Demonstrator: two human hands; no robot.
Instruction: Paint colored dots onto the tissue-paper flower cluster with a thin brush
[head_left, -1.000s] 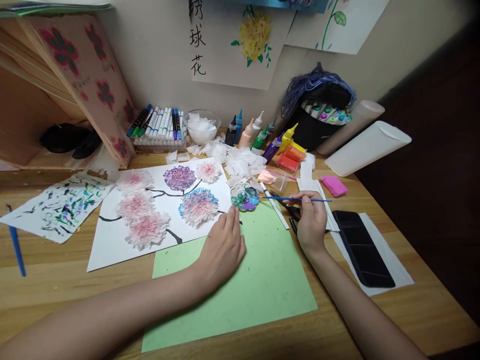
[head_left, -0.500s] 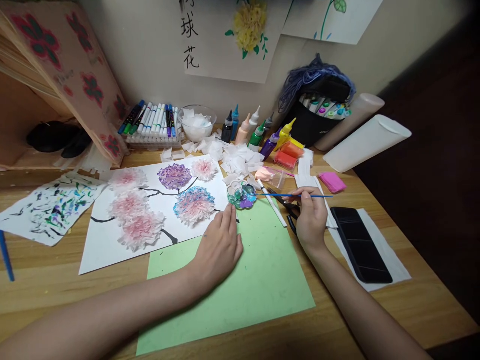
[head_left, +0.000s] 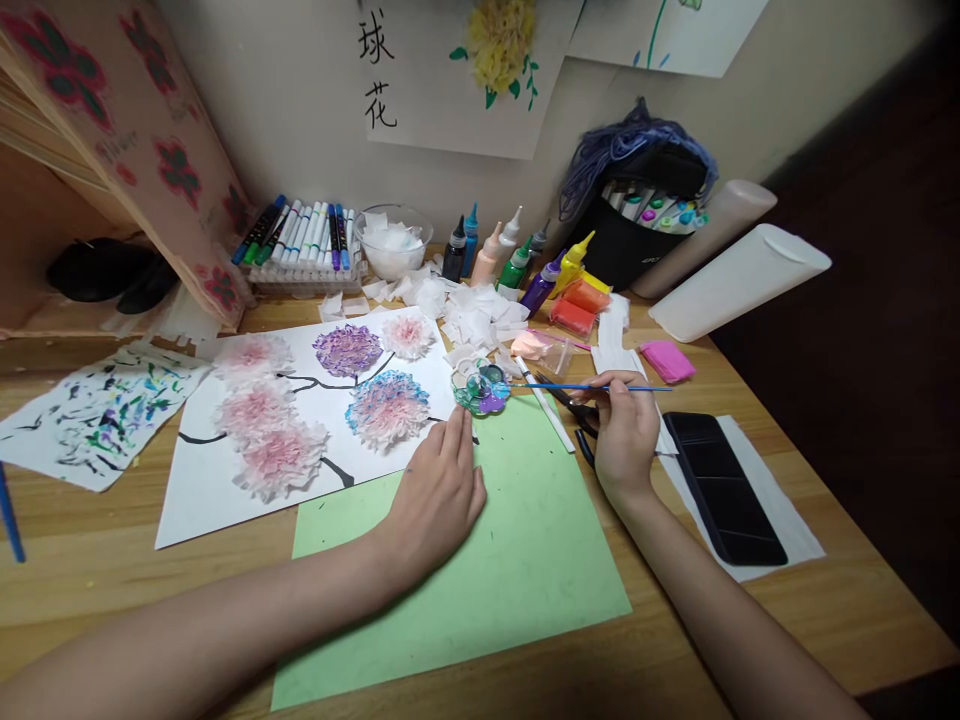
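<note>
Right hand (head_left: 627, 432) is grasping a thin blue paintbrush (head_left: 570, 387) between thumb and fingers, holding it nearly level so that its tip is pointing left at the flower-shaped palette (head_left: 491, 400). Little is changing over this last second — the brush is seemingly edging rightward against the palette, its tip now lying by the right rim. Whether the bristles are touching paint, I cannot tell. Left hand (head_left: 435, 485) is lying flat, palm down, clasping nothing; its fingertips are staying at the palette's near edge, touching it or just beside it. Otherwise the camera is tilting and turning slightly, so the whole desk is shifting together.

For the work in hand, this is suggesting a spell of loading or trimming the brush rather than a stroke: the tip is staying well apart from the white sheet (head_left: 202, 490), whose blue-edged flower (head_left: 388, 410) is showing no visible change. Meanwhile the palette is sitting at the far edge of the green paper (head_left: 525, 520) — close by the white sheet's right side.
</note>
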